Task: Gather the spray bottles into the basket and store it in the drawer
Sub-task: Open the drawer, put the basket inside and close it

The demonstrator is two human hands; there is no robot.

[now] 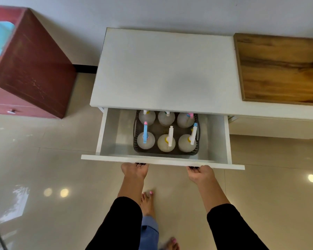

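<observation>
A dark perforated basket [165, 152] stands inside the open white drawer [105, 134], toward its right side. Several translucent spray bottles [166, 143] stand upright in it in two rows, with blue, white, yellow and pink spray heads; the back row is partly hidden under the cabinet top. My left hand [135, 170] grips the dark handle under the drawer's front panel [163, 161] at the left. My right hand [200, 174] grips the matching handle at the right. Both arms wear black sleeves.
The white cabinet top [164, 69] is above the drawer. A wooden board [280, 67] lies on the counter to the right. A red cabinet [31, 67] stands at the left. My bare feet [147, 202] are on the glossy tiled floor below the drawer.
</observation>
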